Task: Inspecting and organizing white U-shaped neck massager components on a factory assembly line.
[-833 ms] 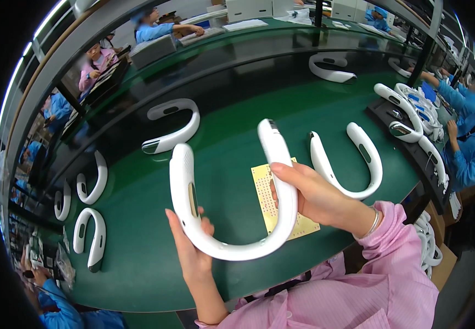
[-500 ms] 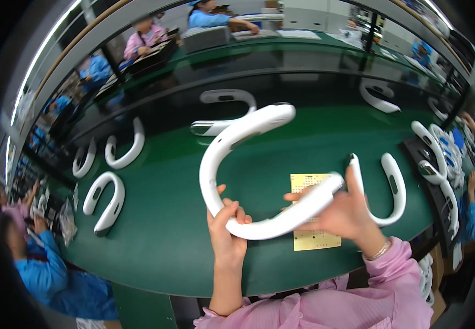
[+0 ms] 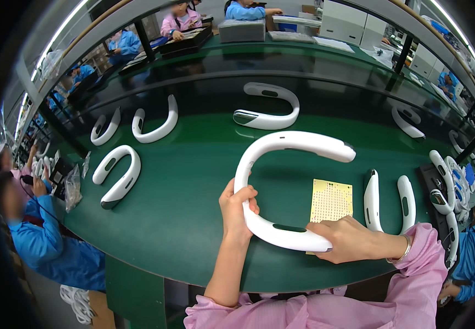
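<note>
Your left hand (image 3: pixel 236 211) clamps its fingers around the bend of a white U-shaped device (image 3: pixel 246 164); your right hand's (image 3: pixel 348 238) close on its nearer end, above the tabletop (image 3: pixel 182 230) near its front edge. Green surface stretches leftward; a yellow sheet (image 3: pixel 330 200) lies beyond.

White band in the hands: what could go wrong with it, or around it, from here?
The white band could slip or swing: the left hand grips its curve and the right hand its near end, while the far end is free. The right hand might nudge the second band, which shows just beyond it on the table. The yellow sheet, partly hidden behind that hand, might get shifted too.
</note>
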Available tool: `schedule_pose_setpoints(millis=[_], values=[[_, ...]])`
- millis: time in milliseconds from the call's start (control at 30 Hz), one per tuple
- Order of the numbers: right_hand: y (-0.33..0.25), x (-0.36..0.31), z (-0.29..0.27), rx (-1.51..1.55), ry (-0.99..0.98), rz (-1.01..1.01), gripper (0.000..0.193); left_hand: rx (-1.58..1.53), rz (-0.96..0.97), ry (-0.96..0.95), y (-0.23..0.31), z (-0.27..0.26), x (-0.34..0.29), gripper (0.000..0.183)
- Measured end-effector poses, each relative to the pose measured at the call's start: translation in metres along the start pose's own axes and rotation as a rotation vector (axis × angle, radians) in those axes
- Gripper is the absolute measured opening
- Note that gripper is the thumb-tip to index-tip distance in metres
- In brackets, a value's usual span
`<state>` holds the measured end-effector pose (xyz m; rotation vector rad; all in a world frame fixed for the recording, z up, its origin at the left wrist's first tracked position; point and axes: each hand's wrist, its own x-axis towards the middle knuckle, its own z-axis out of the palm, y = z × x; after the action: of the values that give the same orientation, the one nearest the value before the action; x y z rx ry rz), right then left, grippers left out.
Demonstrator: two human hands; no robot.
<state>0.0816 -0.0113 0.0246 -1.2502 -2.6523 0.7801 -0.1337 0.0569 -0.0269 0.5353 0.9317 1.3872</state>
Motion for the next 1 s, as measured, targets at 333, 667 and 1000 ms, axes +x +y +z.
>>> schedule_pose_setpoints(millis=[333,667,1000], values=[[0.091,0.031,-0.033,0.242,0.409,0.029,0.036,0.081,0.154,-0.114,0.007,0.001,0.005,0.056],[0.248,0.133,-0.066,-0.676,0.731,0.111,0.052,0.180,0.072,-0.134,0.002,0.000,-0.004,0.024],[0.148,0.129,-0.043,-0.254,0.563,-0.185,0.038,0.084,0.288,0.040,0.013,-0.032,0.009,0.024]])
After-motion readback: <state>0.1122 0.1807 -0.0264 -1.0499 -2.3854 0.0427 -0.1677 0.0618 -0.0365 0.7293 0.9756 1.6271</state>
